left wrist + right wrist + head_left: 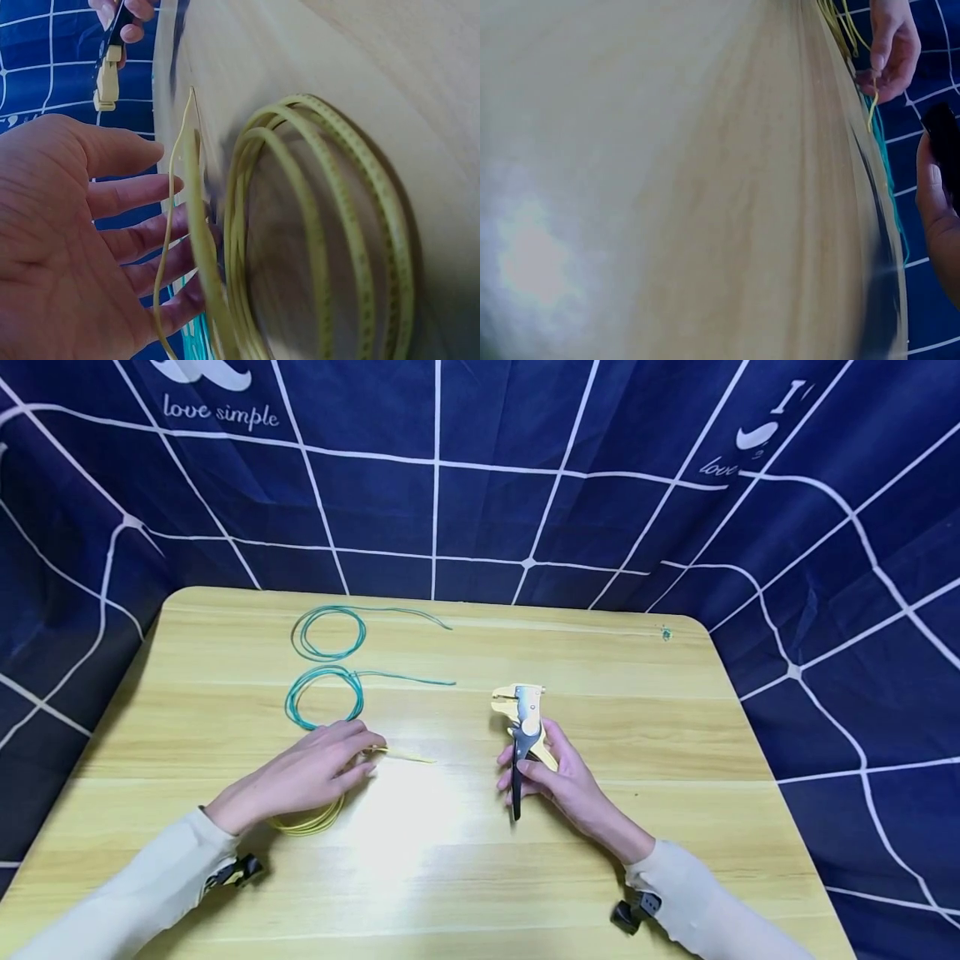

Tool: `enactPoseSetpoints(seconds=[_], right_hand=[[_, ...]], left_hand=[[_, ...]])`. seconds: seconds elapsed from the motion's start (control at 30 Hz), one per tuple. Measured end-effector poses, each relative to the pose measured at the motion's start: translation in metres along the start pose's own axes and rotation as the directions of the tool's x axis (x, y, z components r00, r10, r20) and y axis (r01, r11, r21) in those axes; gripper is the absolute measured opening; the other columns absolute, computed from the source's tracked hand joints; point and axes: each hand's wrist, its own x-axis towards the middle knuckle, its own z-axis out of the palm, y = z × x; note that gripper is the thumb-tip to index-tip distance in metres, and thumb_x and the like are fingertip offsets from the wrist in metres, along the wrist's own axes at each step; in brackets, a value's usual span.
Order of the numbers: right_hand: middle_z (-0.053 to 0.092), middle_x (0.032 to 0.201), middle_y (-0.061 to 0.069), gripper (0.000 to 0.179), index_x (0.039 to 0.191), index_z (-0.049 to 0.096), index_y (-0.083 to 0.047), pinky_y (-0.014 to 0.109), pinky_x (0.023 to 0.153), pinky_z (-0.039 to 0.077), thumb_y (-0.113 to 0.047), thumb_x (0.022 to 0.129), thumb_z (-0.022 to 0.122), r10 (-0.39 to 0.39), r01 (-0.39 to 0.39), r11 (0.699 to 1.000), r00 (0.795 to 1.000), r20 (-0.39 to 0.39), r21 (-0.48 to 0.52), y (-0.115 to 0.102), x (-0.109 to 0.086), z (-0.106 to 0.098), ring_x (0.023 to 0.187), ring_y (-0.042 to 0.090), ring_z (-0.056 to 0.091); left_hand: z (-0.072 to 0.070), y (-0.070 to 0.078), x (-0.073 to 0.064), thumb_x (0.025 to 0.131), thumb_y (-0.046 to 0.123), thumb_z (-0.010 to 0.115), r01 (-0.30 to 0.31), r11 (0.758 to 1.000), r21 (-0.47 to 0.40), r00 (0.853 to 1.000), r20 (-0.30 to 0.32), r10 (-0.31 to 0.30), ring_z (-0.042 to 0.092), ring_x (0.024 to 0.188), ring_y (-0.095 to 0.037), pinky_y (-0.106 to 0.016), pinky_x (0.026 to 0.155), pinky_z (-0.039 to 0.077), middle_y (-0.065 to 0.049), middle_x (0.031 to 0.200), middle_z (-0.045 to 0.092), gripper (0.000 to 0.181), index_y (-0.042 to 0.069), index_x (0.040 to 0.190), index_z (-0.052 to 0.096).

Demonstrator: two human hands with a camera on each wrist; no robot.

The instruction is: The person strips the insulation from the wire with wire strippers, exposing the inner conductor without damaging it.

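Yellow wire lies in a coil (309,828) toward the table's (705,777) left edge, partly hidden under the left hand (322,768). That hand's fingers are loosely extended, with a gap showing between thumb and forefinger; the wire's free end (411,757) runs past the fingertips toward the right edge. How firmly they touch it, I cannot tell.

The right hand (562,781) is wrapped around a stripper (527,727), right of the table's middle, its head facing the left edge and its black handle hanging toward the near side.

Beyond the left hand, two green coils lie one behind the other: the nearer (322,672) just past the knuckles, the farther (298,631) close to the back edge. Both tails point rightward. Small scraps (666,632) sit by the back right corner. Blue cloth (487,518) with white lines hangs behind the back edge.
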Motion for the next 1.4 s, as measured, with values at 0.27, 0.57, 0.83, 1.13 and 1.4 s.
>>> enactPoseSetpoints(seconds=[0.27,0.57,0.83,1.13,1.4], right_hand=[[0.063,0.122,0.031,0.063,0.163,0.024,-0.002,0.06,0.078,0.063,0.007,0.107,0.052,0.001,-0.001,1.0,1.0,0.005,0.002,0.001,-0.002,-0.001,0.094,0.031,0.076],[0.066,0.118,0.025,0.063,0.16,0.027,-0.002,0.057,0.075,0.064,0.009,0.106,0.057,0.016,-0.016,1.0,0.999,-0.03,0.009,0.001,0.0,0.003,0.09,0.03,0.075],[0.065,0.118,0.03,0.063,0.16,0.028,-0.002,0.055,0.075,0.064,0.009,0.105,0.058,0.007,-0.006,1.0,0.999,-0.04,0.015,0.001,0.001,0.001,0.087,0.03,0.075],[0.066,0.117,0.022,0.061,0.159,0.027,0.0,0.053,0.075,0.065,0.007,0.106,0.057,0.001,-0.001,1.0,1.0,-0.026,0.019,0.002,0.004,0.003,0.087,0.029,0.074],[0.064,0.118,0.029,0.06,0.16,0.027,-0.001,0.057,0.076,0.064,0.006,0.108,0.057,0.007,-0.006,0.999,1.0,-0.023,0.033,0.004,0.001,0.001,0.087,0.029,0.074]], left_hand=[[-0.005,0.002,0.005,0.106,0.012,0.07,-0.016,1.0,0.01,1.0,-0.005,0.016,0.055,0.093,-0.015,-0.043,0.082,0.05,-0.003,0.111,0.064,0.029,0.002,0.133,0.071],[-0.017,0.006,0.012,0.107,0.01,0.068,-0.029,0.999,0.018,1.0,-0.007,0.029,0.059,0.099,-0.019,-0.046,0.088,0.052,-0.006,0.115,0.067,0.03,0.003,0.136,0.071],[-0.026,0.009,0.021,0.108,0.012,0.067,-0.063,0.998,0.031,0.996,-0.06,0.065,0.058,0.097,-0.018,-0.045,0.086,0.052,-0.006,0.114,0.068,0.028,0.002,0.133,0.072],[-0.038,0.004,0.035,0.107,0.01,0.064,-0.061,0.998,0.005,0.994,-0.091,0.062,0.063,0.104,-0.027,-0.05,0.092,0.052,-0.012,0.122,0.07,0.029,0.001,0.134,0.071],[-0.041,-0.004,0.045,0.108,0.009,0.063,-0.016,0.995,-0.098,0.994,-0.106,0.006,0.066,0.114,-0.03,-0.053,0.093,0.053,-0.011,0.119,0.071,0.029,0.003,0.135,0.071]])
